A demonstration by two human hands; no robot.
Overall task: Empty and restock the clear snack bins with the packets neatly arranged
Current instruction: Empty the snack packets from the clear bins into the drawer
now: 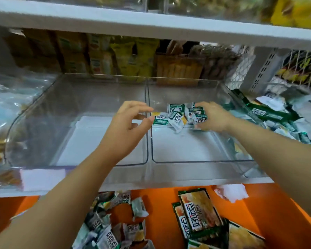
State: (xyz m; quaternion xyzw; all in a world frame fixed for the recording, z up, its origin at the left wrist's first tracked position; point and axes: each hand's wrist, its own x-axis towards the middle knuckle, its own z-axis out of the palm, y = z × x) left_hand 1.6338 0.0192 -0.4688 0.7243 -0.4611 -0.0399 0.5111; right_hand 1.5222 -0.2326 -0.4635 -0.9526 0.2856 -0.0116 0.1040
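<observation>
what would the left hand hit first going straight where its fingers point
Likely the small green-and-white packets in the right clear bin; the left hand seems above the bin walls, but depth is unclear.

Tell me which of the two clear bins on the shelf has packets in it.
The right bin: small green-and-white packets lie at its back, where the right hand grips them. The left bin holds none.
</observation>
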